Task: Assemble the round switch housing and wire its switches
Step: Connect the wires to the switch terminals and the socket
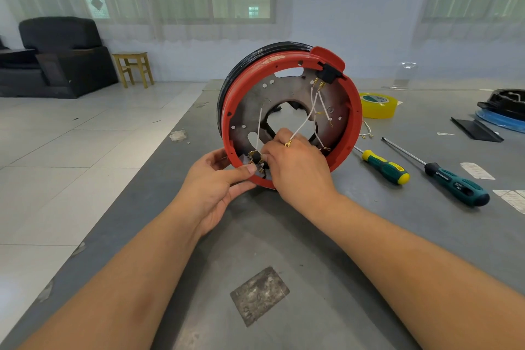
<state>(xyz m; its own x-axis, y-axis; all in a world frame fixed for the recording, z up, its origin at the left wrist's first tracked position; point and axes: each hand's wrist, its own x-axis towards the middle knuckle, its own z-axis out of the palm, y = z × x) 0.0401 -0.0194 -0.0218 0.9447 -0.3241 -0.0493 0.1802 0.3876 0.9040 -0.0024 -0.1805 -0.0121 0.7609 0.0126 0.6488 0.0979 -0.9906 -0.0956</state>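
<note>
The round switch housing [289, 116] stands tilted on the tabletop [369, 221]. The left hand [216, 187] pinches its red rim; the right hand's [295, 167] fingers pinch a wire terminal at the lower switch [255, 160]. The terminal should be pushed straight on, with the rim held steady.

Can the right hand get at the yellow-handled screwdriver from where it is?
Probably yes. The yellow-handled screwdriver lies loose on the table, right of the housing, nothing between. But the right hand is busy at the lower switch terminals and must let go first.
</note>
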